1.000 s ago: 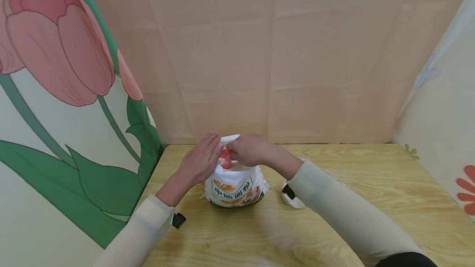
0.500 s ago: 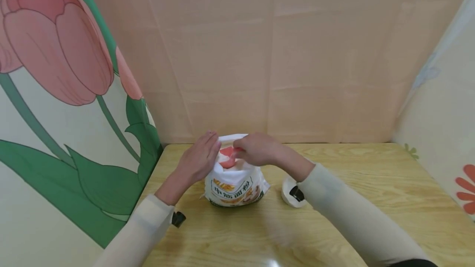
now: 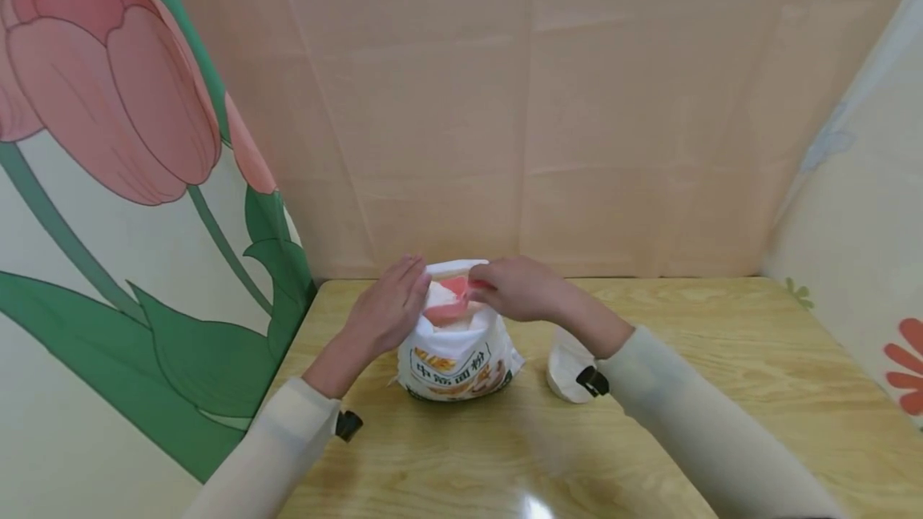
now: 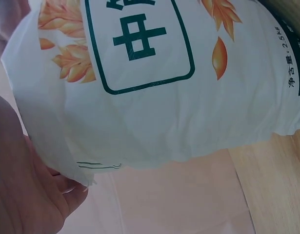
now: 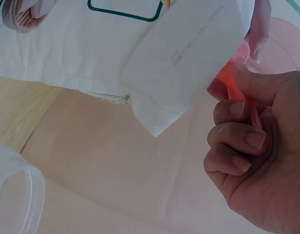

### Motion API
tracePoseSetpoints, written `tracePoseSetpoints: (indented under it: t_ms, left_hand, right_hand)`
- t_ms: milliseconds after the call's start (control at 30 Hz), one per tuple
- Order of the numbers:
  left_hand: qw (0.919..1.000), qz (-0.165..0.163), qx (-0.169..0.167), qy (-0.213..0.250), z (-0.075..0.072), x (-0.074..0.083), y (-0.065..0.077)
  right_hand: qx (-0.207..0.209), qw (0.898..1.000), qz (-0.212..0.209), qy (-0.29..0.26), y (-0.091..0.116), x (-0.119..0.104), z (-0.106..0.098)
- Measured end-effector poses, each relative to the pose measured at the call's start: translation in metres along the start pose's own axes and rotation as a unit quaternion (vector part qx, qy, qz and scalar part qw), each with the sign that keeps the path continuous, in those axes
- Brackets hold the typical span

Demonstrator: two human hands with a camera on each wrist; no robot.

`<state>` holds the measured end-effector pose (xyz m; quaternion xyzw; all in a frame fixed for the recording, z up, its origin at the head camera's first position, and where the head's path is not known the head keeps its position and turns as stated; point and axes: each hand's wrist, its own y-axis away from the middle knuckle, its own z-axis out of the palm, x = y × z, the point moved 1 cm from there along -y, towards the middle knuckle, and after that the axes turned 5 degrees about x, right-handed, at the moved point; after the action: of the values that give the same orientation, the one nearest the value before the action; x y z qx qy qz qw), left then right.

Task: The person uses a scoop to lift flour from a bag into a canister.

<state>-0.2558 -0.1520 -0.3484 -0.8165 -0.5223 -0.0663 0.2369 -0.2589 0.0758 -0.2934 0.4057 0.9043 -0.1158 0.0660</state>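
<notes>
A white flour bag (image 3: 457, 363) with printed Chinese lettering stands upright on the table, its top rolled open. My left hand (image 3: 389, 303) grips the bag's left rim; in the left wrist view its fingers (image 4: 74, 197) curl at the bag's edge. A pinkish-red scoop (image 3: 449, 309) heaped with white flour (image 3: 438, 295) sits in the bag's mouth. My right hand (image 3: 522, 288) holds the scoop by its handle (image 5: 254, 117), fingers curled round it in the right wrist view. The scoop's lower part is hidden by the bag.
A translucent white plastic tub (image 3: 566, 371) stands right of the bag, partly behind my right wrist. Its round rim (image 5: 35, 200) shows in the right wrist view. The wood-grain table (image 3: 721, 383) meets a pinkish backdrop (image 3: 613, 142) behind and a tulip-printed panel (image 3: 115, 102) at left.
My right hand has drawn the scoop up and to the right within the bag's mouth, and its flour load now shows. The left hand stays at the rim.
</notes>
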Motion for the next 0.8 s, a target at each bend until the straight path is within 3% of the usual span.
tracePoseSetpoints:
  t_ms: [500, 800]
  left_hand:
    - [0.9999, 0.005, -0.008, -0.009, 0.003, 0.0, 0.001]
    - [0.999, 0.011, -0.036, -0.025, 0.002, 0.002, 0.003]
  right_hand:
    - [0.048, 0.999, 0.019, -0.013, 0.02, 0.019, -0.012]
    - [0.068, 0.997, 0.038, -0.019, 0.04, 0.031, -0.019]
